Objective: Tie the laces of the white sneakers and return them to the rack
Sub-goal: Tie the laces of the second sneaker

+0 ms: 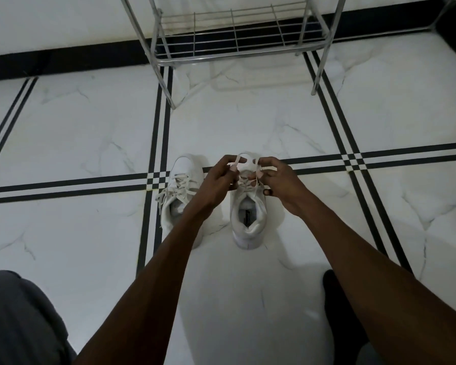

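Two white sneakers stand side by side on the marble floor, toes pointing away from me. The left sneaker [181,196] has loose laces spilling over its left side. Over the right sneaker [248,219] both hands work its lace [241,158]. My left hand [221,179] pinches one strand that arches up in a loop. My right hand [277,177] pinches the other strand near the tongue. The toe of the right sneaker is hidden behind my hands.
A metal wire shoe rack [234,40] stands beyond the sneakers against the white wall with a black skirting. My grey-clad knee [19,320] is at the lower left and a dark foot [337,306] at the lower right.
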`<state>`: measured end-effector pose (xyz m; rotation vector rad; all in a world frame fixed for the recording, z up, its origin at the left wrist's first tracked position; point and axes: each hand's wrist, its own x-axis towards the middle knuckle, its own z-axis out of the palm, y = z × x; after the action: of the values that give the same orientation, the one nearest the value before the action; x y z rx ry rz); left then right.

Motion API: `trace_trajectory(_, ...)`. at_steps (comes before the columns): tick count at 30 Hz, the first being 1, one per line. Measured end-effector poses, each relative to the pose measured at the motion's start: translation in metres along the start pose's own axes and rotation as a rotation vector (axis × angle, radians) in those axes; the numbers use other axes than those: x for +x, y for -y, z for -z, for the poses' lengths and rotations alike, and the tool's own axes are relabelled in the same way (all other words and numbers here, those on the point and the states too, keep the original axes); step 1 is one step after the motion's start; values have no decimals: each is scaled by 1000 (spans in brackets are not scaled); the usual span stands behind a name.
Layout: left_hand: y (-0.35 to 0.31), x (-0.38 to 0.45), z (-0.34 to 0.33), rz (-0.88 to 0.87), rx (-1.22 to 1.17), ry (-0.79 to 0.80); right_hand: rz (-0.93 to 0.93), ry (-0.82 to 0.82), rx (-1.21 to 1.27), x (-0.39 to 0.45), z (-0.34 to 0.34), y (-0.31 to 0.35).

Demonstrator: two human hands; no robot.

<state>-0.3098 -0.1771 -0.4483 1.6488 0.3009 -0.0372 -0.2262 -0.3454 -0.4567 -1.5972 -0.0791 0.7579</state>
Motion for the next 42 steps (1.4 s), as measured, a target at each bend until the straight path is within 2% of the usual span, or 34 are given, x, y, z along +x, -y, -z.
trace_trajectory(3, 3, 2, 6, -32, 77, 6, -68, -110, 76, 2, -2, 1)
trace_trajectory(8, 3, 10, 4, -93, 253, 37, -24, -110, 90, 4, -8, 2)
trace_trajectory(12, 5, 14, 4, -41, 289, -10, 20, -18, -22, 9, -8, 0)
trace_trajectory(16, 8, 19, 1, 11, 298, -49, 50, 129, -31, 8, -6, 3)
trace_trajectory(18, 8, 18, -2, 18, 332, -25, 50, 60, -9, 10, -10, 2)
trace_trajectory(21, 5, 15, -2, 22, 229, -22, -19, -107, 73, 16, -18, 0)
trace_trajectory(24, 9, 12, 3, 55, 78, -72, -26, -99, 146, 17, -19, -3)
trace_trajectory(26, 13, 10, 9, 101, 3, -104, 49, -7, 50, 12, -13, 0)
trace_trajectory(29, 15, 8, 10, 149, -42, -135, 180, 118, -353, 7, -1, 13)
trace_trajectory(32, 12, 6, 7, 125, -55, -130, 301, 49, -730, 9, 2, 20)
trace_trajectory(34, 10, 5, 5, 104, -60, -135, 415, -42, -801, 8, -2, 18)
trace_trajectory(37, 5, 0, 3, 141, -83, -110, 504, -168, -753, 5, -9, 10)
trace_trajectory(39, 5, -1, 2, 143, -34, -74, 438, -234, -619, 4, -15, 5)
trace_trajectory(42, 7, 2, -1, 89, 86, -24, 256, -240, -351, 5, -20, 3)
